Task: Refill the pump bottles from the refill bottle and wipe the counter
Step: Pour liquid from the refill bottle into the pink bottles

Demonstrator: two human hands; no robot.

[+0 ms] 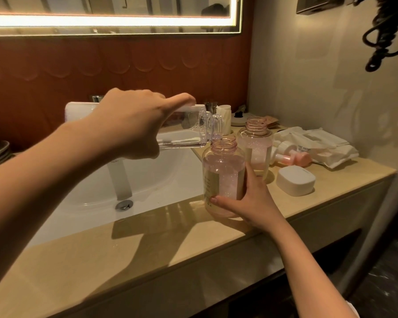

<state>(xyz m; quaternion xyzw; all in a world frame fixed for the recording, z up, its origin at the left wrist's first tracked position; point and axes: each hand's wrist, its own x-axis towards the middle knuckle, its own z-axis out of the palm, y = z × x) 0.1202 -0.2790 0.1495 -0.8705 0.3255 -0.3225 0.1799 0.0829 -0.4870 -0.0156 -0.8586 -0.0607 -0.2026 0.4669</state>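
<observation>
From the head camera, the left hand (133, 125) is wrapped around a clear refill bottle (189, 127), tipped nearly flat with its mouth over the open neck of the near pump bottle (223, 177). The right hand (246, 198) clasps that pink bottle low down, steadying it upright on the beige counter (193, 253) just beside the white sink (147, 180). A second pump bottle (257, 145), also uncapped, stands just behind. A pink pump head (290, 157) lies on its side near white packets (317, 143) and a small white box (295, 180).
</observation>
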